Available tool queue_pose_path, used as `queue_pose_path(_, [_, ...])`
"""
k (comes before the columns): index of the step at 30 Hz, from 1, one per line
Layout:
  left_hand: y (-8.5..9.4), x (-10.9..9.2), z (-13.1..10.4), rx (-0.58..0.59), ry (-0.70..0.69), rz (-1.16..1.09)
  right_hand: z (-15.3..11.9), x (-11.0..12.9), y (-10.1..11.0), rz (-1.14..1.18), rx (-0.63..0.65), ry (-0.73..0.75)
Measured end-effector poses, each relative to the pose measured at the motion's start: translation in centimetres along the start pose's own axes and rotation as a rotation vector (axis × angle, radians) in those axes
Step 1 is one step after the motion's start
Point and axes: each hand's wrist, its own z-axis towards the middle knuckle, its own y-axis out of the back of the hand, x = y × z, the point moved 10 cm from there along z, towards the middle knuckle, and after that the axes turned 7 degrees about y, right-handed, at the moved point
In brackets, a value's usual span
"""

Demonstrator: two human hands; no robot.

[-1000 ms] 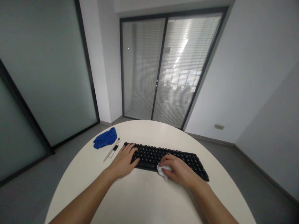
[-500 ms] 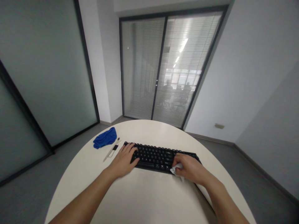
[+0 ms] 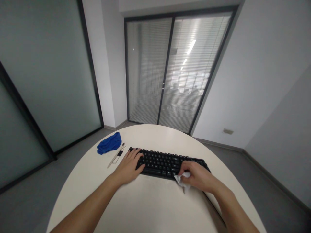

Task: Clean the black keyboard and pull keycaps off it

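Note:
A black keyboard [image 3: 160, 163] lies across the round cream table [image 3: 143, 207]. My left hand [image 3: 130, 166] rests on its left end with the fingers spread over the keys. Over the right part of the keyboard, my right hand [image 3: 194, 174] pinches a crumpled white wipe [image 3: 183, 182]. The wipe touches the keyboard's front edge and hangs over toward the tabletop. My right hand hides some keys at that end.
A blue cloth [image 3: 109, 143] lies at the table's back left. Between it and the keyboard are a thin brush [image 3: 115, 157] and a small tool with a black clip [image 3: 120, 153]. Glass doors [image 3: 167, 71] stand beyond the table.
My right hand has shifted very slightly, and more of the white wipe now shows below and left of its fingers. My left hand has stayed in place.

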Motion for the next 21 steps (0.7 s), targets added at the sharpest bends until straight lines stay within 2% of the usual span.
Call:
queue_pose_path(6, [0.0,-0.1,0.0,0.002,-0.006,0.012,-0.3,-0.7,-0.1,-0.042,0.009,-0.043])
queue_pose_path(10, [0.3,-0.3,0.0,0.001,0.001,0.002,0.1,-0.5,1.3,-0.073,-0.139,-0.023])
queue_pose_path(12, [0.4,-0.3,0.0,-0.003,-0.002,-0.003,0.5,0.1,1.3,-0.083,-0.175,0.024])
queue_pose_path(17, [0.3,-0.2,0.0,0.007,0.008,-0.013,1.0,0.8,-0.6,-0.106,-0.097,0.078])
queue_pose_path(21, [0.4,-0.3,0.0,0.006,0.008,-0.010,0.7,-0.7,-0.5,-0.127,-0.084,0.024])
